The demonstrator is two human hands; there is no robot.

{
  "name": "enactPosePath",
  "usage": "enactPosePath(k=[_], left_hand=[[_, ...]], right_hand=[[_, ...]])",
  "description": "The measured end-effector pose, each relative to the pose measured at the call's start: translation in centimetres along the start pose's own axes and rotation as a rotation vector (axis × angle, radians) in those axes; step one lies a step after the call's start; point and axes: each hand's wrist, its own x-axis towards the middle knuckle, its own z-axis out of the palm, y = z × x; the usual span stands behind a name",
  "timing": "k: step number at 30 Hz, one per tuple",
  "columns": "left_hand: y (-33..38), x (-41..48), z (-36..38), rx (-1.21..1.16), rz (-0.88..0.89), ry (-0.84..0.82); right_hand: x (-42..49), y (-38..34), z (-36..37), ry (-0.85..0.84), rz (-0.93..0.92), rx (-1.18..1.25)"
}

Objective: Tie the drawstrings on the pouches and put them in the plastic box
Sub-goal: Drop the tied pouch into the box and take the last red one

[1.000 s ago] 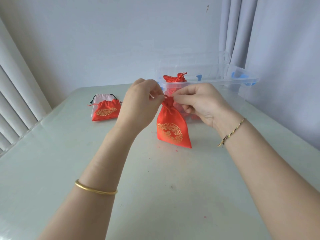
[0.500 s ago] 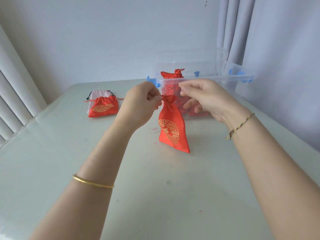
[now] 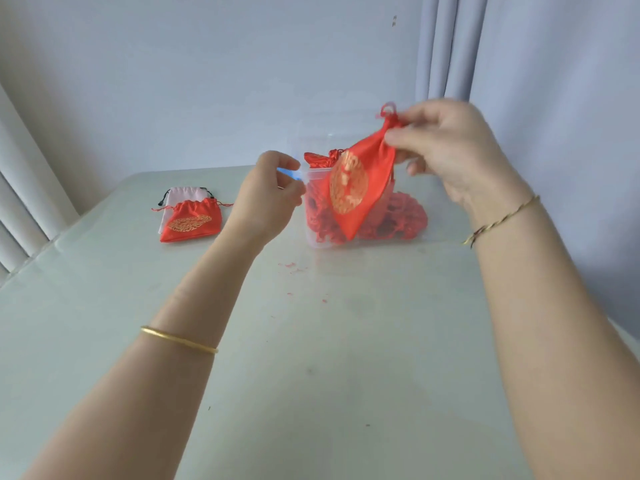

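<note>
My right hand point(image 3: 450, 147) pinches the gathered neck of a red pouch point(image 3: 356, 181) with a gold emblem and holds it in the air, tilted, in front of the clear plastic box point(image 3: 313, 237). Several red pouches point(image 3: 398, 216) lie inside the box. My left hand point(image 3: 270, 195) hovers just left of the box with loosely curled fingers and nothing in it. Another red pouch point(image 3: 190, 221) lies flat on the table at the left, on top of a white pouch point(image 3: 183, 195).
The pale table point(image 3: 311, 358) carries a few red thread crumbs point(image 3: 292, 266) near the box. A curtain point(image 3: 519, 81) hangs at the right, behind the box. White blinds point(image 3: 20, 202) run along the left edge.
My left hand let go of the drawstring. My right hand lifted the tied pouch up and to the right, off the table, to in front of the box.
</note>
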Motion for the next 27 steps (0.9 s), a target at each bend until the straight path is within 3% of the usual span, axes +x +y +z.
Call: enactPosePath(k=[3,7,11,13,15,17,20,23,27], left_hand=[[0.3,2.1,0.7,-0.002,-0.021,0.037],[0.6,4.3,1.8,0.003,-0.038,0.126],[0.1,5.4,2.3,-0.004,-0.064,0.236],[-0.5,5.8,2.1,-0.009,-0.061,0.286],[-1.6,6.3,1.5,-0.006,-0.067,0.326],[-3.1,6.7,0.6,0.019,-0.095,0.356],[-6.4,7.0,-0.8,0.109,-0.197,0.392],[-10.2,6.5,-2.2,0.306,-0.267,0.375],[-14.3,5.1,-4.5,0.635,-0.384,0.196]], right_hand=[[2.5,-1.1,-1.9,0.145,-0.177,-0.037],[6.4,-0.7,-2.8,0.234,-0.336,-0.335],[9.0,2.8,-1.5,0.078,-0.284,-0.716],[8.9,4.0,-1.0,-0.111,-0.182,-0.833],[8.4,4.2,-1.1,-0.163,-0.111,-0.878],[8.0,3.5,-0.9,-0.057,-0.129,-0.85],[6.4,1.7,0.9,0.026,-0.142,-0.582],[3.3,0.6,4.6,-0.166,-0.096,-0.37],[-0.2,3.0,10.5,-0.527,0.048,-0.36]])
